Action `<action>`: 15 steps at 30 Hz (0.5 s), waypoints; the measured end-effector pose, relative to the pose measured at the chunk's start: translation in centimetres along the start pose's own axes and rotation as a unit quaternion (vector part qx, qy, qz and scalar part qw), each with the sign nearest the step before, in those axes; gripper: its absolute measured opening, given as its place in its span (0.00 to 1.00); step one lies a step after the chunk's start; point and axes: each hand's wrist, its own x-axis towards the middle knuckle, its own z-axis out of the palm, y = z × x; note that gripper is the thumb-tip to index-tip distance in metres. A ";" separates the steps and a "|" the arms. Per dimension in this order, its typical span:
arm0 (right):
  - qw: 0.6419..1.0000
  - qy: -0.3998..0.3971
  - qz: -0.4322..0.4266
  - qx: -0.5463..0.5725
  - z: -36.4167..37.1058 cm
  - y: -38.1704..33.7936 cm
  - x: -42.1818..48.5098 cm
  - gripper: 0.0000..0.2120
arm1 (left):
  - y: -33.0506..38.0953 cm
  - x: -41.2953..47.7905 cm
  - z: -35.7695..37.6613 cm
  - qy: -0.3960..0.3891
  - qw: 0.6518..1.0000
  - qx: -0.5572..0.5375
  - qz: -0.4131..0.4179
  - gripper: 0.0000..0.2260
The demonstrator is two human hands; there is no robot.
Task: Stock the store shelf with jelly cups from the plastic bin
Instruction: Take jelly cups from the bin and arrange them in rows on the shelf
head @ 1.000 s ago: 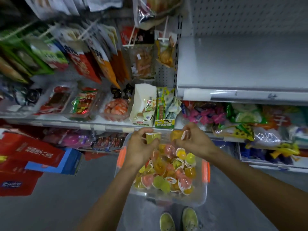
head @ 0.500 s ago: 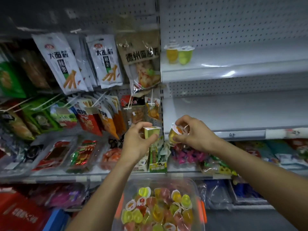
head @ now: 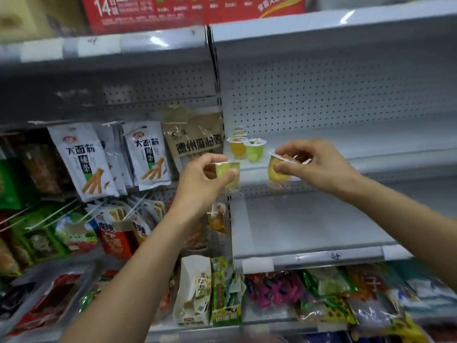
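My left hand (head: 204,180) pinches a pale green jelly cup (head: 228,175) just in front of the white shelf's (head: 371,147) left end. A yellow jelly cup (head: 278,170) is held in my right hand (head: 314,164), thumb and fingers gripping its lid rim, level with the shelf's front edge. Three jelly cups stand at the shelf's left end: an orange one (head: 237,146), a green one (head: 254,149) and one behind them. The plastic bin is out of view.
Hanging snack bags (head: 81,159) fill the pegboard bay to the left. Below the cups is a bare white shelf (head: 309,224) with a price strip. Packed snacks and a small carton (head: 195,290) crowd the lowest shelf. A red box (head: 193,8) sits on top.
Both hands have risen from the bin of jelly cups to the upper shelf, each carrying its cup. The view tilted up and the bin dropped out of sight.
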 end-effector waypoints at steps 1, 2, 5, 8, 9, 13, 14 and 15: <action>1.000 0.007 -0.001 -0.001 -0.8 -0.1 1.1 0.08 | 0.7 1.2 0.2 0.004 1.000 -0.002 0.008 0.12; 1.000 0.013 -0.003 -0.001 -1.4 -0.1 2.2 0.08 | 1.3 2.4 0.4 0.008 1.000 0.001 0.014 0.12; 1.000 0.022 -0.010 0.009 -2.7 0.4 5.7 0.08 | 2.5 6.1 1.0 0.015 1.000 0.014 0.015 0.14; 1.000 0.013 -0.010 -0.022 -3.2 1.6 9.5 0.09 | 2.8 9.9 1.7 0.031 0.999 0.031 0.011 0.16; 0.999 0.010 -0.011 -0.036 -3.2 2.2 10.8 0.10 | 2.8 11.1 2.0 0.035 0.999 0.038 0.009 0.17; 0.998 -0.009 -0.003 -0.065 -2.2 5.1 16.2 0.10 | 2.2 15.6 3.3 0.045 0.997 0.059 0.007 0.18; 0.998 -0.013 -0.001 -0.068 -1.8 6.0 17.5 0.10 | 2.1 16.5 3.7 0.046 0.997 0.065 0.003 0.18; 0.997 -0.017 -0.001 -0.073 -1.4 6.9 18.8 0.10 | 1.7 17.5 4.1 0.048 0.996 0.070 0.000 0.18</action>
